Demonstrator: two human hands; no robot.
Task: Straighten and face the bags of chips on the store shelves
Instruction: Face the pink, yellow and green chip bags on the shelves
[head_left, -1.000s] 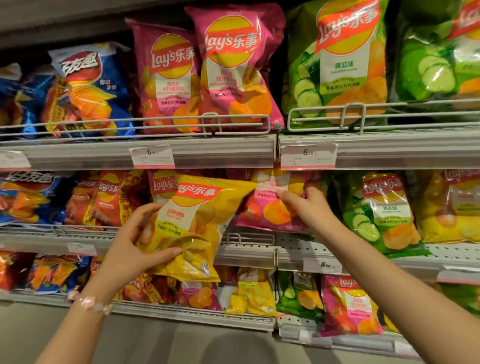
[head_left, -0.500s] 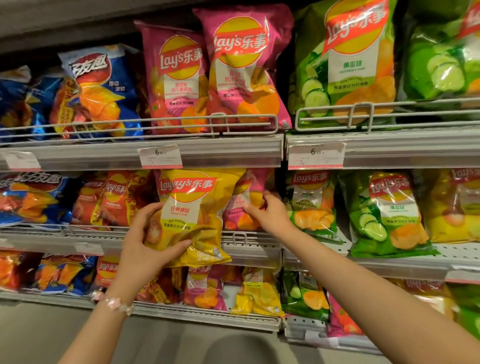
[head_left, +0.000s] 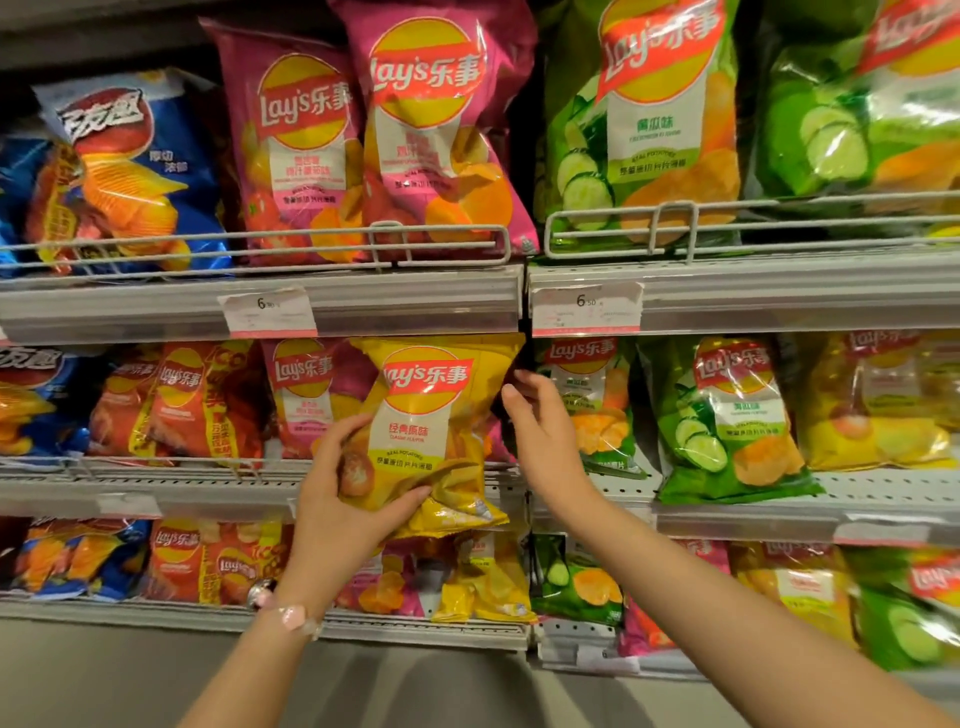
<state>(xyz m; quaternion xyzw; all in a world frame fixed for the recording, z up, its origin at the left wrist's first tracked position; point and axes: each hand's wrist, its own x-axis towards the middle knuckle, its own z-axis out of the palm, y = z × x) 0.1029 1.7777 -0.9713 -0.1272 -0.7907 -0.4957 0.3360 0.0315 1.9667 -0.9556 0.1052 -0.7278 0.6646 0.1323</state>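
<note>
- The yellow bag (head_left: 431, 431) of chips sits at the front of the middle shelf (head_left: 156, 493), label facing out, its lower edge hanging over the shelf lip. A second ago it was held lower and tilted out in front of the pink bags; now it stands nearly upright in the gap at the right end of this shelf section.
- The left hand (head_left: 345, 506) grasps the bag's lower left corner, thumb across the crinkled front and fingers behind.
- The right hand (head_left: 540, 431) has come off the pink bag it was pushing and now rests by the yellow bag's right edge, fingers loosely curled toward the dark gap; whether it grips anything there I cannot tell.
- Just left, a pink bag (head_left: 306, 389) is half hidden behind the yellow one; just right stands a green cucumber bag (head_left: 592, 410).
- The change suggests a slot has been opened and the yellow bag is being seated in it; it probably needs pushing back and squaring.
- Above, the top shelf's (head_left: 363, 306) big pink and green bags stand untouched.
</note>
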